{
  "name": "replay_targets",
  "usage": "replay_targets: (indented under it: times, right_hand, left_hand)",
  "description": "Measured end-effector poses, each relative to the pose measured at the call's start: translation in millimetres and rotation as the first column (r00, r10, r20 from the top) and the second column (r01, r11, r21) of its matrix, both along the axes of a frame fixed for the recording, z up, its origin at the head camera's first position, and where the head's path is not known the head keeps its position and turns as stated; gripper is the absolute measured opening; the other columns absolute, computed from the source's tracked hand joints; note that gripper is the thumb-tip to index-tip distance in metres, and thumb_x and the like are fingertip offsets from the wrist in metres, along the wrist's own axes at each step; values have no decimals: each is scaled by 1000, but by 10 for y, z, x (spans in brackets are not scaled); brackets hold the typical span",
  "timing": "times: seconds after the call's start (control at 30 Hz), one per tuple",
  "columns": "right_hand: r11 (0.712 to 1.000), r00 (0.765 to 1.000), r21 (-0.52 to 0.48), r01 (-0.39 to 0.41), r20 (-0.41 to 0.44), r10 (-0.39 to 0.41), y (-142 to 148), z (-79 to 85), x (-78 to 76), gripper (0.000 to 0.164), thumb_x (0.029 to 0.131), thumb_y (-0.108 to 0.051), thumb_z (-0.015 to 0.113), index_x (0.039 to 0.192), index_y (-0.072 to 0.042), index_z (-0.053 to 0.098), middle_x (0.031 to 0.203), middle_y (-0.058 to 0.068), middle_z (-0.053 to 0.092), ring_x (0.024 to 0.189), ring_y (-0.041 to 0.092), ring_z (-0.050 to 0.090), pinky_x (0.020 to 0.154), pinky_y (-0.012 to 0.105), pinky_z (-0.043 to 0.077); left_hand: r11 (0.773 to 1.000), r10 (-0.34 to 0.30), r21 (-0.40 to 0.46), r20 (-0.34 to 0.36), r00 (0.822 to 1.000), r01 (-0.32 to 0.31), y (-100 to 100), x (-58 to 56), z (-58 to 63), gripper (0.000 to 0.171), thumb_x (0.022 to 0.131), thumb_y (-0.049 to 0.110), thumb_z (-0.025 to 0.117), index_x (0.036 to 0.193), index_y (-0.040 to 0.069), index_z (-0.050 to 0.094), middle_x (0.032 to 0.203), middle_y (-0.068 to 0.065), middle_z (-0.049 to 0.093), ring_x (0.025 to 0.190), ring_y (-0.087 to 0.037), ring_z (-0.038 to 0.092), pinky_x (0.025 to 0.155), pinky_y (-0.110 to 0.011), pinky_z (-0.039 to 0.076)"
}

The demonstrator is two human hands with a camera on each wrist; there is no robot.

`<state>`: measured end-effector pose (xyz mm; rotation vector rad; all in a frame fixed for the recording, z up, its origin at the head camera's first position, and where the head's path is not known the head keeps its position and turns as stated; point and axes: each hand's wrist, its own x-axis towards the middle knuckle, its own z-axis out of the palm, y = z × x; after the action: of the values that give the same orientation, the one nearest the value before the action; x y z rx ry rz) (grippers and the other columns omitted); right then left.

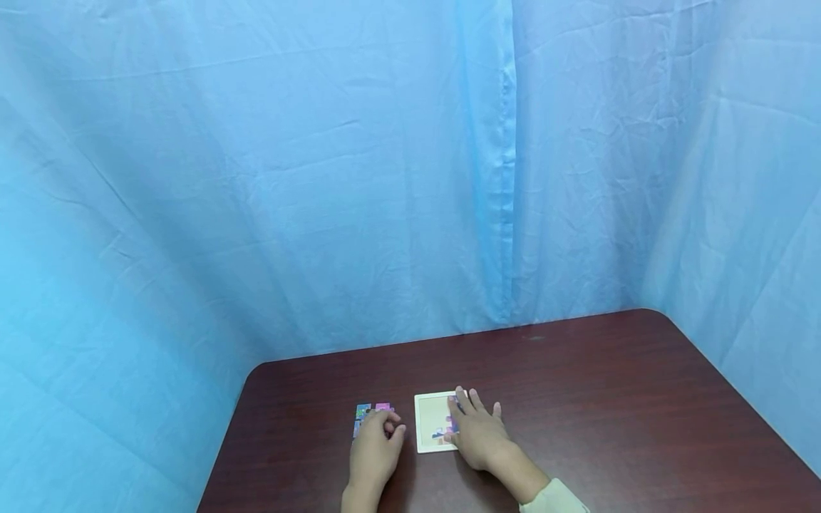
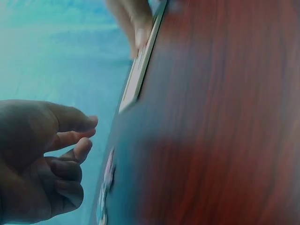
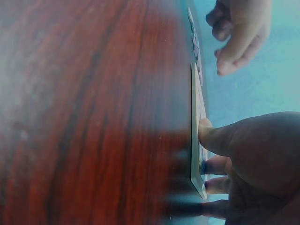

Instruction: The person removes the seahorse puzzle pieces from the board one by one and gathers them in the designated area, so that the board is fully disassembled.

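Observation:
A square cream puzzle tray (image 1: 417, 427) lies on the table, with a few colourful jigsaw pieces (image 1: 439, 434) along its near and right sides. My right hand (image 1: 482, 436) is spread over the tray's right part, fingers fairly straight. Its thumb (image 3: 206, 133) and fingertips press down on the pieces inside, partly covering them. Left of the tray lies a group of loose jigsaw pieces (image 1: 363, 410), blue and pink. Above them hovers my left hand (image 1: 375, 450), its fingers loosely bent. In the left wrist view nothing shows between the left thumb and fingers.
The dark reddish wooden table (image 1: 609, 399) has rounded far corners. Light blue curtains (image 1: 359, 178) hang close behind it and along both sides.

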<state>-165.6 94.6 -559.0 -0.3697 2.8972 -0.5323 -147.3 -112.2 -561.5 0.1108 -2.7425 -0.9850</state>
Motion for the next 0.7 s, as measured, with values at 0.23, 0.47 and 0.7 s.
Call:
replay_targets:
  times: [0.23, 0.47, 0.7]
  right_hand:
    - [1000, 1000, 1, -5, 6, 5, 9, -4, -9, 71, 101, -41, 66, 160, -7, 44, 173, 18, 32, 162, 42, 27, 119, 80, 22]
    - [1000, 1000, 10, -16, 5, 16, 9, -4, -3, 72, 100, -41, 67, 159, -6, 45, 172, 19, 33, 161, 43, 29, 117, 81, 24]
    - [1000, 1000, -12, -14, 18, 14, 31, 14, -4, 71, 101, -39, 67, 160, -5, 44, 173, 19, 31, 161, 44, 27, 118, 82, 21]
  left_hand:
    - [978, -209, 15, 20, 978, 209, 285, 65, -4, 18, 84, 14, 84, 99, 14, 75, 86, 5, 62, 75, -5, 55, 66, -25, 45]
    - [953, -301, 52, 65, 951, 298, 391, 55, -71, 24, 85, 13, 84, 107, 13, 75, 90, 4, 63, 78, -7, 58, 68, -26, 46]
    - [940, -337, 79, 88, 937, 331, 411, 58, -79, 25, 90, 14, 80, 115, 12, 73, 90, 4, 63, 78, -7, 57, 70, -26, 46]
